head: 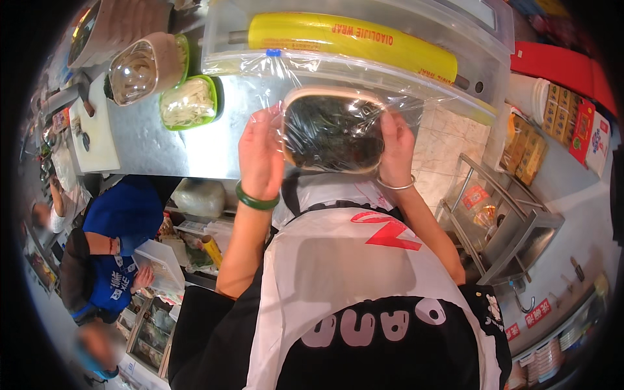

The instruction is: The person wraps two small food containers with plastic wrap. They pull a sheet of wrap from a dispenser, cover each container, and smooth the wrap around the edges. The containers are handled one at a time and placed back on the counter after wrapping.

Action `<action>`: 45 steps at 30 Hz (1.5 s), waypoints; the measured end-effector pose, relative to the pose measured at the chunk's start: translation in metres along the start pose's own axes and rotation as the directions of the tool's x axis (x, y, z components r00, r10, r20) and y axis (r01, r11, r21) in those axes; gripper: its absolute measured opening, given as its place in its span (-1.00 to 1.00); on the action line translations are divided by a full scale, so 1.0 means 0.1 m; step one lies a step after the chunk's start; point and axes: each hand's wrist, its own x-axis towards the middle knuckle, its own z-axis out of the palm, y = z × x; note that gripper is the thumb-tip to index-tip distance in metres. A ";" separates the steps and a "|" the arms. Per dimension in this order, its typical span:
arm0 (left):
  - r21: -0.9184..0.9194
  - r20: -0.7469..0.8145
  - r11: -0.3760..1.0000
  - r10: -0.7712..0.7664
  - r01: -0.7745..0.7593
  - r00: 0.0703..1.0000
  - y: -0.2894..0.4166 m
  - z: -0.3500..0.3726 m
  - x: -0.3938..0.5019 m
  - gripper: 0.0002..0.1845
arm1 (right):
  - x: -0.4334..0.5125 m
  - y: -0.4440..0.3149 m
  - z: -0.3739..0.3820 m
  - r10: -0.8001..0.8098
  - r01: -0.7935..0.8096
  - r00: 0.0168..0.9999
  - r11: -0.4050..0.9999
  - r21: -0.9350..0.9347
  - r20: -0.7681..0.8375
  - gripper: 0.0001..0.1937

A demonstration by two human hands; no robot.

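Note:
Between my two hands is a beige-rimmed rectangular tub (pixel 334 131) of dark green food, perhaps seaweed. Clear plastic wrap (pixel 336 80) lies over its top and stretches back to a wrap dispenser box (pixel 229 44) with a blue slide cutter (pixel 273 52). My left hand (pixel 263 151), with a green bangle at the wrist, grips the tub's left side and the film there. On the opposite side my right hand (pixel 397 141) presses its thumb near the rim, fingers partly hidden. A yellow roll of film (pixel 351 46) lies inside the dispenser.
Left on the steel counter (pixel 141 141) stand a green tub of pale strips (pixel 189 103), a wrapped beige tub (pixel 136 73) and a white cutting board (pixel 95 131). A co-worker in a blue apron (pixel 124 214) holds a clear container (pixel 161 263). At right is a metal rack (pixel 516 239).

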 end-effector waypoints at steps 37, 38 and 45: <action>-0.390 0.483 0.908 0.060 0.153 0.874 -0.17 0.20 -0.07 -0.54 | -0.15 -0.30 0.18 0.347 -0.368 0.927 0.773 0.517 0.141 -0.54; -0.322 0.434 0.938 0.029 0.125 0.900 -0.16 0.19 -0.06 -0.59 | -0.15 -0.30 0.18 0.325 -0.341 0.937 0.784 0.519 0.126 -0.55; 0.207 0.232 0.978 -0.059 0.010 0.971 0.02 0.11 -0.09 -0.71 | -0.14 -0.38 -0.02 -0.129 0.135 0.990 0.984 -0.118 0.056 -0.58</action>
